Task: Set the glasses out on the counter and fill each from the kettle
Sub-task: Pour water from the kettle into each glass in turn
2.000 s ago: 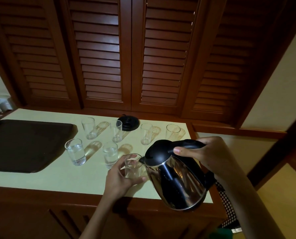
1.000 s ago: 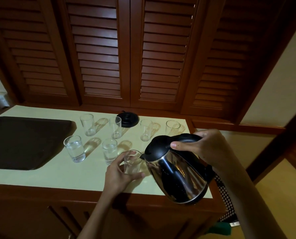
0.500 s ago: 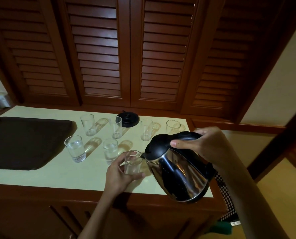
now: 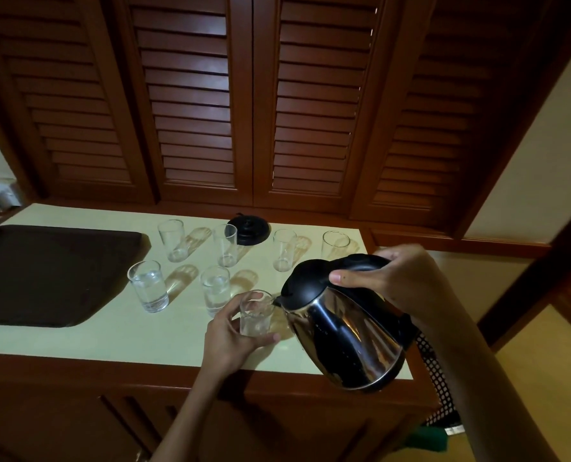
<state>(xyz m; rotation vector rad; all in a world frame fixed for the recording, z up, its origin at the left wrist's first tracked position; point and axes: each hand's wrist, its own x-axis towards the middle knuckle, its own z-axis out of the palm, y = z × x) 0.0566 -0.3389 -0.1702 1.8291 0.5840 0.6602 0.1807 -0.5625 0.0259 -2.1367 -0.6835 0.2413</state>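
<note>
Pour underway | right hand [image 4: 407,281] grips tilted kettle [image 4: 344,325], spout at rim | left hand [image 4: 230,331] wraps third glass [image 4: 255,313] near counter [image 4: 110,338] front | four rear glasses look empty | next: level kettle, shift back.

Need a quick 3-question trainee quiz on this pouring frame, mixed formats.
1. Count: how many glasses are on the counter, including the held glass?
2. True or false: the right hand holds the kettle tilted, spout at the held glass's rim.
3. The left hand is: A flat on the counter; B gripping the held glass; C on the kettle.
Key: 1 seven; 2 true; 3 B.
</note>
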